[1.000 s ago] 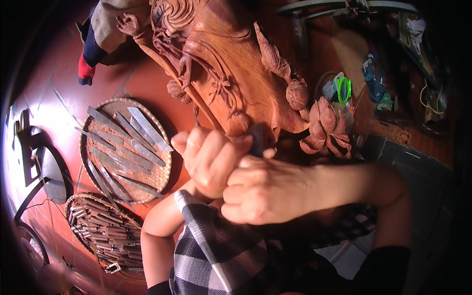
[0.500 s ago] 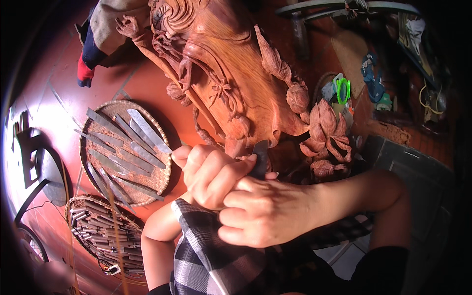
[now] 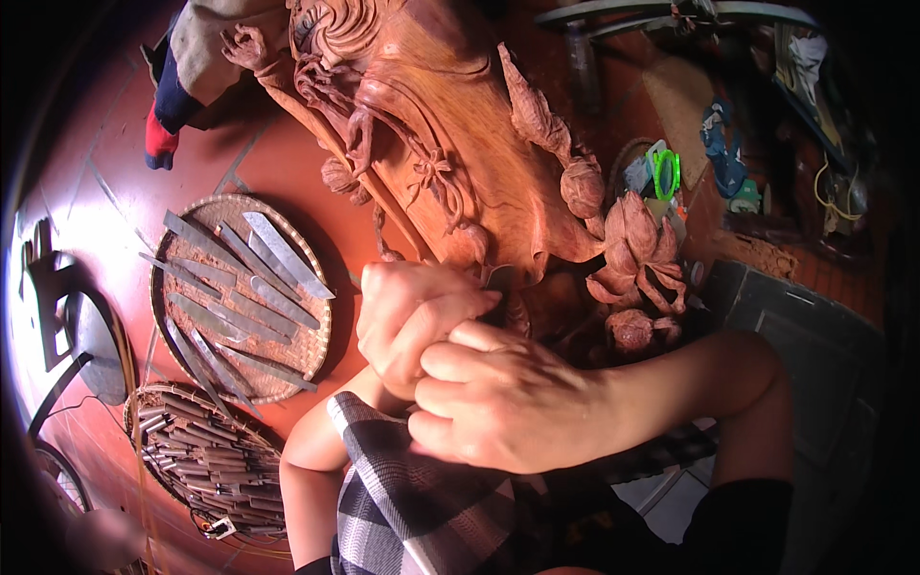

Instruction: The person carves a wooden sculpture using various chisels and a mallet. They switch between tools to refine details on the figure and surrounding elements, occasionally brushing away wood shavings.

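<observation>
My left hand and my right hand are closed, pressed together around a flat dark metal scraper blade. Just the blade's dark tip shows above my left fingers; the rest is hidden by my hands. It lies against or close to the lower part of a carved reddish wooden figure; exact contact cannot be made out. Carved flowing folds, a small flower and a staff-like rod run down the figure. To the right of my hands stands a carved lotus bud. A black-and-white checked cloth covers my lap.
On the left, a round woven tray holds several flat metal blades. Below it, a basket is full of narrow handled tools. A person's foot in a red and navy sock rests at upper left. A bright green ring-shaped object lies at right.
My left hand has shifted up and turned, and my right hand has moved slightly left. Less of the scraper blade shows now.
</observation>
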A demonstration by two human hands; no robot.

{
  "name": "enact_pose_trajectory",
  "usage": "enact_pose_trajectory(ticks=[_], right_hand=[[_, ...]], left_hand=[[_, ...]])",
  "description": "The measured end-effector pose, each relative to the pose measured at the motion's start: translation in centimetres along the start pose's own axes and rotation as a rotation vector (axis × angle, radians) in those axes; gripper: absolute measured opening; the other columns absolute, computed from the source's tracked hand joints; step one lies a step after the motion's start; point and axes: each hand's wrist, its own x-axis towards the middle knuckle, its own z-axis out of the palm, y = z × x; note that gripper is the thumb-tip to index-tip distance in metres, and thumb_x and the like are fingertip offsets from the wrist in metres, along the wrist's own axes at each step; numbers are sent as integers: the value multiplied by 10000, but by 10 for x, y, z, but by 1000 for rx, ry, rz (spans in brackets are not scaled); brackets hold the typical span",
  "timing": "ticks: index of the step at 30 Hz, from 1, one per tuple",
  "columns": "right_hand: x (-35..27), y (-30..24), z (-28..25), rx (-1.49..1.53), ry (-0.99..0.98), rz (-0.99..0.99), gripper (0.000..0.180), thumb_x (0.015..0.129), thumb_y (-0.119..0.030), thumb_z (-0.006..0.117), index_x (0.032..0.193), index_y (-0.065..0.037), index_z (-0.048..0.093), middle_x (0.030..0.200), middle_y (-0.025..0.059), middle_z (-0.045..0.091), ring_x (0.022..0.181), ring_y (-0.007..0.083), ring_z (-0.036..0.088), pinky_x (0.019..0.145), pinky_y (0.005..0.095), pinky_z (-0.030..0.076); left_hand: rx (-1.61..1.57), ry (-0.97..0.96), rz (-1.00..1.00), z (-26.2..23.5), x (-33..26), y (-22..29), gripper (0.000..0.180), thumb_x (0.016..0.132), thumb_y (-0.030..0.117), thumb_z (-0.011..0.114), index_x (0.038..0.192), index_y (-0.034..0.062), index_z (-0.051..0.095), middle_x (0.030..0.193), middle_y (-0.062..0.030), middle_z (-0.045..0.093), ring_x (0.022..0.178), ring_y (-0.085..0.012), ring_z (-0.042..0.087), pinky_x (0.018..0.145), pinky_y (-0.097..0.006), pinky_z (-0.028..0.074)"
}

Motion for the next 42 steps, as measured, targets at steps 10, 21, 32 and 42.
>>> enact_pose_trajectory(ticks=[10, 21, 32, 42], right_hand=[[-3, 34, 0, 46, 23, 23, 151, 736, -168, 645, 696, -27, 681, 772, 88, 641, 831, 242, 607, 808, 383, 445], [-13, 33, 0, 99, -9, 23, 148, 754, -161, 635, 720, -22, 673, 779, 93, 632, 837, 249, 601, 848, 401, 459], [-10, 29, -7, 106, -53, -2, 143, 768, -176, 645, 792, -35, 632, 809, 91, 597, 862, 237, 577, 809, 389, 437], [-8, 28, -9, 4, -96, 12, 127, 778, -162, 672, 729, -71, 599, 735, 62, 563, 800, 230, 554, 793, 396, 431]], left_hand=[[265, 57, -19, 20, 10, -7, 302, 578, 171, 806, 870, 124, 751, 923, -58, 603, 892, -271, 554, 790, -391, 366], [287, 30, 14, 24, -4, -5, 277, 627, 285, 807, 849, 132, 743, 841, -62, 574, 840, -270, 550, 710, -411, 359], [244, -5, -29, 21, -4, -4, 260, 658, 274, 742, 880, 138, 732, 789, -43, 526, 757, -241, 481, 698, -395, 298], [246, 20, -33, 23, 1, -5, 142, 760, 251, 740, 803, 135, 671, 789, -41, 482, 772, -235, 460, 703, -408, 294]])
